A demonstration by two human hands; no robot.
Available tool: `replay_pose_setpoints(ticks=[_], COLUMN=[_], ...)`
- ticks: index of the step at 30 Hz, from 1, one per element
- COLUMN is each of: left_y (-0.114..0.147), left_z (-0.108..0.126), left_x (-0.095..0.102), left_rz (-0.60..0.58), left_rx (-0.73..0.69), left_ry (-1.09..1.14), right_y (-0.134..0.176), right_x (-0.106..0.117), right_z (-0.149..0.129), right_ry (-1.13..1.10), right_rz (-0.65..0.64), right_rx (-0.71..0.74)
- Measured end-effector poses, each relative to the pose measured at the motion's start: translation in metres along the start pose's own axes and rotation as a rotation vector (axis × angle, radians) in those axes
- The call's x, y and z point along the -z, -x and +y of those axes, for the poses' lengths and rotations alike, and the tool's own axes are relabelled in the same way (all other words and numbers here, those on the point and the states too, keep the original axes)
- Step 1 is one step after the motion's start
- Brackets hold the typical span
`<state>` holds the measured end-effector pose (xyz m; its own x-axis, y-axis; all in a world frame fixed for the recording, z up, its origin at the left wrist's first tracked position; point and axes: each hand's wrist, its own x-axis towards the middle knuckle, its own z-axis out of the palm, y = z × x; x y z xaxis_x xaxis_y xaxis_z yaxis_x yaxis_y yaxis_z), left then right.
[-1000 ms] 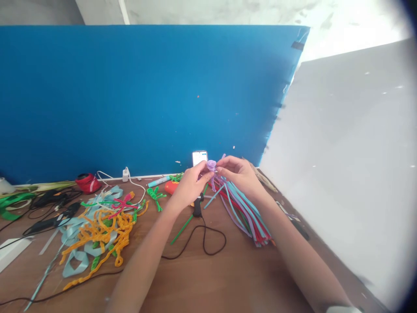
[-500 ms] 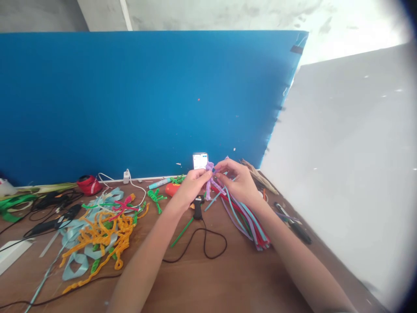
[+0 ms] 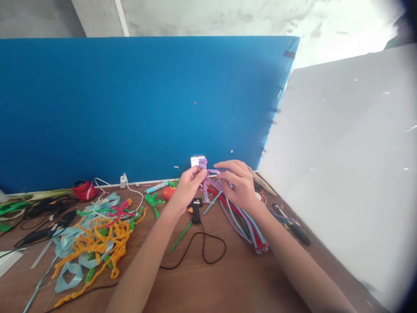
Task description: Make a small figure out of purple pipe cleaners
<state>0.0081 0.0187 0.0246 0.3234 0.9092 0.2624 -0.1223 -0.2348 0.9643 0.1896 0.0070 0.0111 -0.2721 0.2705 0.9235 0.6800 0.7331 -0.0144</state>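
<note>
A small purple pipe-cleaner figure (image 3: 203, 164), with a coiled top and strands hanging down, is pinched between the thumb and fingers of my left hand (image 3: 189, 187). My right hand (image 3: 238, 182) is closed at the figure's right side, its fingertips on a purple strand that sticks out sideways. Part of the figure is hidden behind my fingers. Beneath my right hand lies a bundle of pipe cleaners (image 3: 249, 232) in red, purple, light blue and green. A black glue gun (image 3: 196, 212) rests on the table between my forearms, with a green stick beside it.
A lit phone (image 3: 195, 161) leans at the back against the blue partition (image 3: 146, 108). Left lie a green pipe-cleaner figure (image 3: 153, 201), tangled orange pipe cleaners (image 3: 107, 237), pale blue ribbon (image 3: 70, 278) and a red roll (image 3: 84, 191). A black marker (image 3: 298, 231) lies right, near the white panel.
The purple figure has turned in my left hand, so its top looks narrower. My right fingers have spread slightly and shifted along its side strand. The view has moved a little.
</note>
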Motion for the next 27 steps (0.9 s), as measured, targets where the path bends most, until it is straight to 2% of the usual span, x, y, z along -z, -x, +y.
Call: replay_pose_setpoints(ticks=[4,8,11,13,17,22,25,27], left_y=[-0.003,-0.002,0.0,0.001,0.002,0.004,0.004,0.003], left_z=[-0.003,-0.004,-0.001,0.001,0.002,0.0,-0.004,-0.009], left_x=[0.005,0.006,0.004,0.003,0.0,-0.002,-0.004,-0.005], left_rz=[0.057,0.09,0.034,-0.004,0.003,0.02,0.035,0.042], left_rx=[-0.146,-0.251,-0.285,-0.289,-0.27,-0.237,-0.214,-0.147], left_ry=[-0.16,-0.391,-0.559,-0.611,-0.651,-0.642,-0.601,-0.505], right_y=[-0.005,-0.01,-0.011,-0.01,-0.008,-0.008,-0.008,-0.006], right_x=[0.001,0.004,0.003,0.001,0.0,0.002,0.001,0.0], right_z=[0.003,0.004,0.001,0.0,0.003,0.005,0.005,0.005], right_ry=[-0.186,-0.592,-0.926,-0.997,-0.92,-0.912,-0.761,-0.588], right_rz=[0.035,-0.149,-0.288,-0.295,-0.269,-0.358,-0.339,-0.318], right_rx=[-0.29,-0.653,-0.839,-0.849,-0.779,-0.732,-0.641,-0.505])
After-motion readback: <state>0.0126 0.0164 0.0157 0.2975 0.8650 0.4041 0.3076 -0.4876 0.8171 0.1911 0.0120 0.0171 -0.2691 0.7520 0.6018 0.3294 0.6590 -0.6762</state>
